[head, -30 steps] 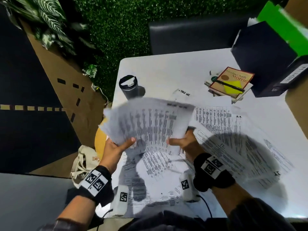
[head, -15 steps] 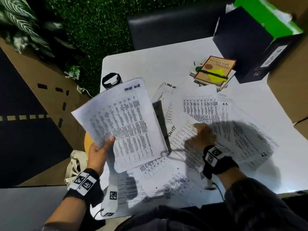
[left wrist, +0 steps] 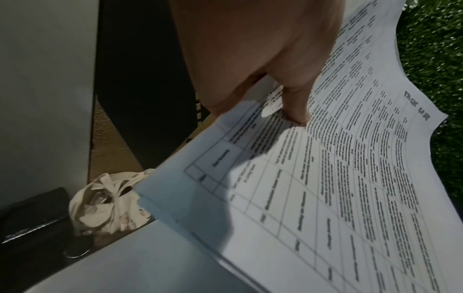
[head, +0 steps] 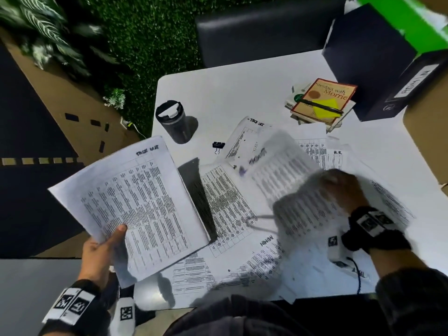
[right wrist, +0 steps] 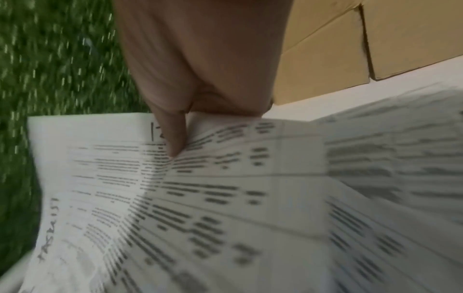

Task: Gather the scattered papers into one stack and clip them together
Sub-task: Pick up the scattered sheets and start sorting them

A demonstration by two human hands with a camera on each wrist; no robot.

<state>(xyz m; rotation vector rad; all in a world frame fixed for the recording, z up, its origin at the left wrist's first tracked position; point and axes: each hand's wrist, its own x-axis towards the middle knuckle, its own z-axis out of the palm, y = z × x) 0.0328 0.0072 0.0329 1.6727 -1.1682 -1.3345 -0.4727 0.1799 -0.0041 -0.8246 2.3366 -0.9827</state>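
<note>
Left hand (head: 103, 253) pinches the gathered stack (head: 135, 204) at its corner; right hand (head: 339, 187) pinches a loose sheet (head: 288, 180); paper is light, limp, slippery; grip near edges.

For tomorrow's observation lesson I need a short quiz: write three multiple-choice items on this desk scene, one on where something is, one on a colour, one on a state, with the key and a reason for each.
1. Where does the binder clip lie?
A. on the table, between the travel mug and the loose papers
B. on the book
C. in the left hand

2. What colour is the sticky note on the top book?
A. pink
B. yellow
C. blue

3. What is the right hand doing?
A. resting flat on the table
B. gripping the mug
C. pinching a lifted sheet

Key: 1 A, the black clip sits on bare tabletop right of the mug. 2 B, the note under the pen is bright yellow. 3 C, the right wrist view shows the thumb pressing the sheet, which is blurred and raised above the others, while the left hand holds the gathered stack.
</note>
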